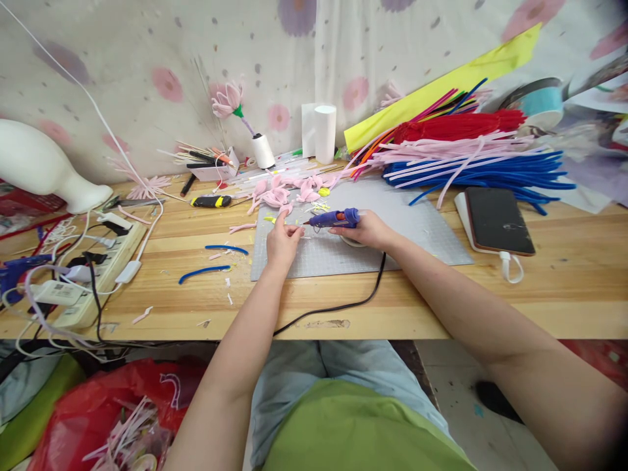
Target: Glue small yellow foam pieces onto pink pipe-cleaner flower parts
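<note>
My right hand (369,230) is wrapped around a blue glue gun (338,219) over the grey cutting mat (417,242). The gun's nozzle points left and comes close to the fingertips of my left hand (282,245). That hand is closed, with a pink pipe-cleaner petal (285,209) showing at its fingertips; the grip itself is partly hidden. Just behind lie several more pink petals (275,195) and small yellow pieces (324,191). From the gun a black cord (338,307) loops over the table's front edge.
Bundles of blue (471,175), pink and red pipe cleaners lie at the back right, beside a black-topped device (498,221). A pink flower (228,99) stands in a white holder. At left are a utility knife (210,201), blue offcuts (203,272) and a crowded power strip (108,275).
</note>
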Demonstrator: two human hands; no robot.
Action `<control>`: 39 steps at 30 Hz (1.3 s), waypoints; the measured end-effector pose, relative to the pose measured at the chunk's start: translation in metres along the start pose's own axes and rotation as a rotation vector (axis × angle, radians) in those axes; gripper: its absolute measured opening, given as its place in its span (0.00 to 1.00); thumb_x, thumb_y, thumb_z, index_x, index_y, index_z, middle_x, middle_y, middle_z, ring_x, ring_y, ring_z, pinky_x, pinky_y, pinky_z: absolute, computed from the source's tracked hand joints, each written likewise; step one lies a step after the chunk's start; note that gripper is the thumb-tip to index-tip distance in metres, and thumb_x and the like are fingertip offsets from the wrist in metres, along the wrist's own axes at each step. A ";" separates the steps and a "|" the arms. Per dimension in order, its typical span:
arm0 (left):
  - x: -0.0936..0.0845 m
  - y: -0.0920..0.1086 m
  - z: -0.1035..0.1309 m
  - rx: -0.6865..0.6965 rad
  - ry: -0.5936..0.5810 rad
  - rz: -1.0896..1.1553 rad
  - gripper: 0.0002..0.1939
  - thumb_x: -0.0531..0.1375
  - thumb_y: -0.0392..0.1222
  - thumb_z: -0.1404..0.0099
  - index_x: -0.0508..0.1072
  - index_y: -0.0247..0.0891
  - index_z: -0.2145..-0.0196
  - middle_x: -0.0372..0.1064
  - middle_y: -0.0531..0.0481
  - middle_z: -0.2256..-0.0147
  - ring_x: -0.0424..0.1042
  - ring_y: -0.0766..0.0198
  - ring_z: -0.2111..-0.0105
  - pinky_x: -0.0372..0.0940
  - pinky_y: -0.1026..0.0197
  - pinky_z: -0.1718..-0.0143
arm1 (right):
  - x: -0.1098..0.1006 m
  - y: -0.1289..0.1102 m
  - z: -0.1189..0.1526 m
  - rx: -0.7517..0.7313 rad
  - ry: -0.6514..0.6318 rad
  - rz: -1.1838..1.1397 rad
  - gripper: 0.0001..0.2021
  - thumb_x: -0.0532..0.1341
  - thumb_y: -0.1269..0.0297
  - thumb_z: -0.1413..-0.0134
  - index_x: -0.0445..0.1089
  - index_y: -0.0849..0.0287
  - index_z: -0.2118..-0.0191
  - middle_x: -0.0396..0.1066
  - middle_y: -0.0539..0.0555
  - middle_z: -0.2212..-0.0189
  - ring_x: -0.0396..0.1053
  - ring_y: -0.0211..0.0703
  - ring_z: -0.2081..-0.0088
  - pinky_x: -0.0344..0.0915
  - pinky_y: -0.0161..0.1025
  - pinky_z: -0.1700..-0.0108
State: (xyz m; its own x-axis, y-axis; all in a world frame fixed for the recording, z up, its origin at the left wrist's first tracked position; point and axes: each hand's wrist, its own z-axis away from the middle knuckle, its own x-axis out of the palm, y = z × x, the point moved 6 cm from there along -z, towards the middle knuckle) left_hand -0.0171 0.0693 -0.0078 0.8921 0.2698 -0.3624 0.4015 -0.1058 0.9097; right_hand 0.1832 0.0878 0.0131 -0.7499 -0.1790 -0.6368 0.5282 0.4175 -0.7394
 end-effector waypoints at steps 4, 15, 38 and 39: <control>0.000 -0.001 0.000 0.008 -0.004 0.002 0.31 0.63 0.36 0.46 0.63 0.42 0.44 0.74 0.51 0.71 0.73 0.63 0.70 0.65 0.60 0.60 | 0.002 0.002 -0.001 -0.020 -0.004 -0.004 0.20 0.62 0.47 0.55 0.75 0.59 0.63 0.75 0.52 0.69 0.69 0.45 0.69 0.63 0.39 0.65; -0.002 0.007 0.003 0.041 0.006 0.065 0.31 0.63 0.37 0.46 0.62 0.42 0.44 0.74 0.51 0.71 0.75 0.63 0.69 0.66 0.59 0.59 | -0.003 0.003 -0.001 0.015 0.026 0.010 0.20 0.62 0.48 0.55 0.75 0.59 0.63 0.75 0.53 0.69 0.69 0.45 0.69 0.63 0.39 0.65; -0.023 -0.014 -0.007 -0.328 0.164 0.672 0.08 0.66 0.36 0.52 0.70 0.33 0.73 0.73 0.50 0.75 0.75 0.65 0.73 0.69 0.63 0.69 | -0.075 0.078 0.009 0.507 0.396 0.259 0.26 0.63 0.46 0.58 0.70 0.62 0.58 0.73 0.60 0.64 0.69 0.50 0.62 0.63 0.43 0.61; -0.025 -0.014 -0.007 -0.336 0.175 0.681 0.08 0.66 0.36 0.51 0.70 0.33 0.73 0.72 0.50 0.75 0.75 0.65 0.73 0.68 0.64 0.70 | -0.078 0.074 0.010 0.481 0.376 0.310 0.27 0.63 0.46 0.59 0.70 0.62 0.58 0.73 0.60 0.63 0.69 0.50 0.62 0.62 0.43 0.61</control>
State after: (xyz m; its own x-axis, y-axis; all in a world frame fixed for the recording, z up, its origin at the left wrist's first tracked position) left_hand -0.0460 0.0707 -0.0102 0.8626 0.3997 0.3100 -0.3325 -0.0139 0.9430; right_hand 0.2848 0.1235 0.0054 -0.5772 0.2424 -0.7798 0.7936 -0.0586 -0.6056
